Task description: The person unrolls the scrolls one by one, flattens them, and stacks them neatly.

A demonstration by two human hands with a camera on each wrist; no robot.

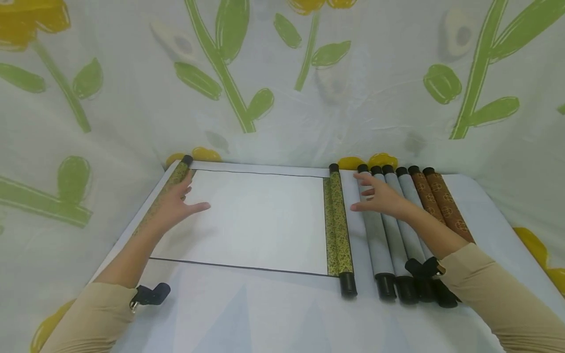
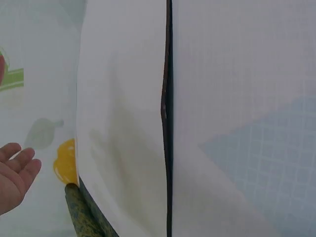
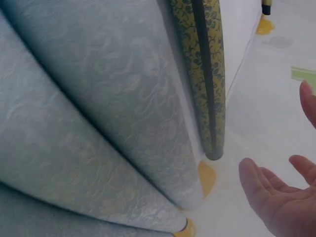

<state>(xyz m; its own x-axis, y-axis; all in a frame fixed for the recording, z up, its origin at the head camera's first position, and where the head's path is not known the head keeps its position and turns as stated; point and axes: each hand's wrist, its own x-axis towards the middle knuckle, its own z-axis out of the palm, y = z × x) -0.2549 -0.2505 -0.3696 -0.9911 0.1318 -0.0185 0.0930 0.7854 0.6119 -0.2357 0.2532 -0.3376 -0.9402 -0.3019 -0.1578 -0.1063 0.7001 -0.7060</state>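
An unrolled hanging scroll lies flat, its white sheet edged by dark lines. Green-gold patterned rollers with black knobs bound it: the left roller and the right roller. Over the left roller hovers my left hand, fingers spread and thumb out to the right, holding nothing. My right hand hangs above the nearest pale rolled scroll, just right of the unrolled one, fingers loosely bent and nothing in them. The right wrist view shows that hand apart from the scrolls; the left wrist view shows left fingertips.
Several rolled scrolls lie side by side at right: pale grey ones and brown patterned ones, with black knobs. A white cloth with pale blue triangles covers the table. Behind it hangs a curtain printed with leaves and yellow flowers.
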